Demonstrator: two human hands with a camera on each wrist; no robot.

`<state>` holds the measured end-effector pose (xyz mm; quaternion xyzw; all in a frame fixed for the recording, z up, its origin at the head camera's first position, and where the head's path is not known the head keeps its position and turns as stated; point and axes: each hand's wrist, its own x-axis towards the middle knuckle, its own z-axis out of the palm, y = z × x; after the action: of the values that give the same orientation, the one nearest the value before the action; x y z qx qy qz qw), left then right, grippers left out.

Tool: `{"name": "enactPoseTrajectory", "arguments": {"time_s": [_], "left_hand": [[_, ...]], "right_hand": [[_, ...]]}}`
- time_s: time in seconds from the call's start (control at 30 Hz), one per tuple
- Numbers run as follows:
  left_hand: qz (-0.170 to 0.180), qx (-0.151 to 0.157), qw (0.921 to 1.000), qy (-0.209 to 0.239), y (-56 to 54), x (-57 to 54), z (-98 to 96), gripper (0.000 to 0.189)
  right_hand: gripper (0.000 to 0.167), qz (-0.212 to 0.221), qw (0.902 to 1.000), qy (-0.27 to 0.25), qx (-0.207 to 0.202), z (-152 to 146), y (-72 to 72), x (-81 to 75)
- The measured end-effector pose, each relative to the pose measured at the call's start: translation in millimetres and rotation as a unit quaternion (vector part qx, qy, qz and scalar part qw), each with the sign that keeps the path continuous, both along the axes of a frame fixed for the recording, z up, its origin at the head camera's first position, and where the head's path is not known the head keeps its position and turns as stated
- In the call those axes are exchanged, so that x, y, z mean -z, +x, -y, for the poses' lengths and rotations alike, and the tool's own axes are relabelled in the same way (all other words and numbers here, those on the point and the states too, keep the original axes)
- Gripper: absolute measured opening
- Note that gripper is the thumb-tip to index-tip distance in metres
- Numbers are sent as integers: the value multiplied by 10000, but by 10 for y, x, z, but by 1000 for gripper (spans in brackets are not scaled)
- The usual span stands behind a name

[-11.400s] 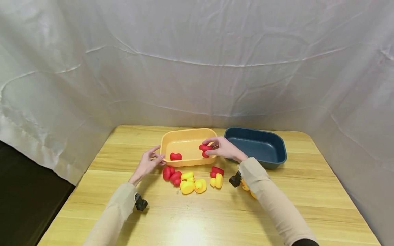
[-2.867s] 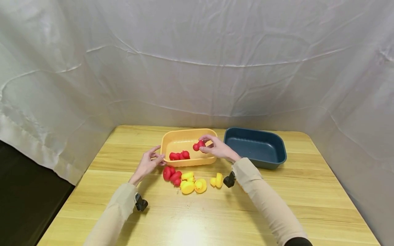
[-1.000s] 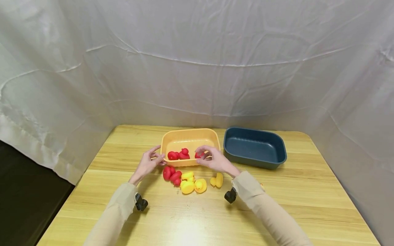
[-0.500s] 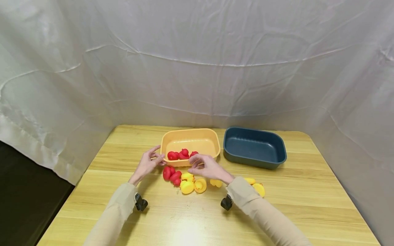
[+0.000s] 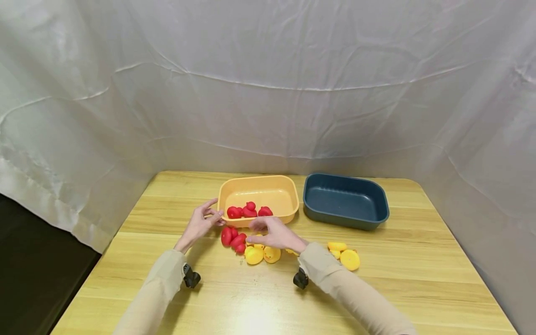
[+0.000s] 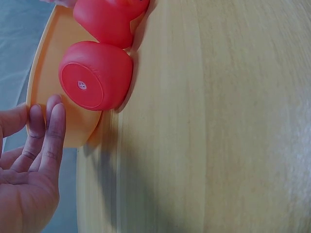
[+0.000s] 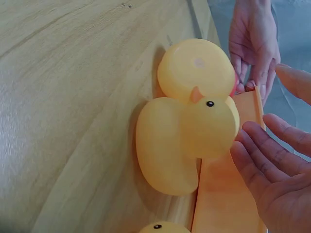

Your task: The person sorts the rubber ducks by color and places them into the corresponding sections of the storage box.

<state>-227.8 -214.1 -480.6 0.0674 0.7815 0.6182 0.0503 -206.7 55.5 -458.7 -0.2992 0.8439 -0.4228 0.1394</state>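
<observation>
In the head view, my left hand [image 5: 200, 224] pinches the near left corner of a light orange tub [image 5: 256, 184], its digits on either side of the rim. Three red rubber ducks [image 5: 250, 212] lie inside along the near wall. My right hand [image 5: 275, 233] hovers just in front of the tub, fingers spread and holding nothing. Below it sit several yellow rubber ducks [image 5: 254, 255], partly covered by the hand; one yellow duck [image 7: 163, 145] shows large beside the fingers in the right wrist view. Two red ducks [image 6: 95, 77] lie against the tub's front, close to my left fingertips.
A dark blue tub [image 5: 343, 204] with nothing inside stands to the right of the orange one. In front of it is a small group of yellow ducks [image 5: 350, 259]. A grey-white sheet [image 5: 293, 93] hangs behind the wooden table [image 5: 209, 298].
More red ducks have come to lie in the orange tub. My right hand has let go of the last one and moved left and nearer, over the ducks in front. My left hand stays put.
</observation>
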Motion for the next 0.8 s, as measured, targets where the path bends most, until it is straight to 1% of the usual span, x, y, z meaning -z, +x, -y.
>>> {"name": "enactPoseTrajectory", "arguments": {"time_s": [0.17, 0.37, 0.6, 0.8], "left_hand": [[23, -4, 10000, 27, 0, -6, -4, 62], [51, -22, 10000, -19, 2, -11, -2, 62], [76, -23, 10000, -24, 0, -13, -3, 63], [74, -46, 9999, -101, 1, -13, -3, 63]], "right_hand": [[47, -176, 9997, 168, -29, 44, -9, 29], [47, -106, 9994, 315, -36, 97, -9, 60], [46, -304, 9969, 727, 9, 179, -14, 115], [42, -266, 9959, 855, 94, 246, 4, 152]]}}
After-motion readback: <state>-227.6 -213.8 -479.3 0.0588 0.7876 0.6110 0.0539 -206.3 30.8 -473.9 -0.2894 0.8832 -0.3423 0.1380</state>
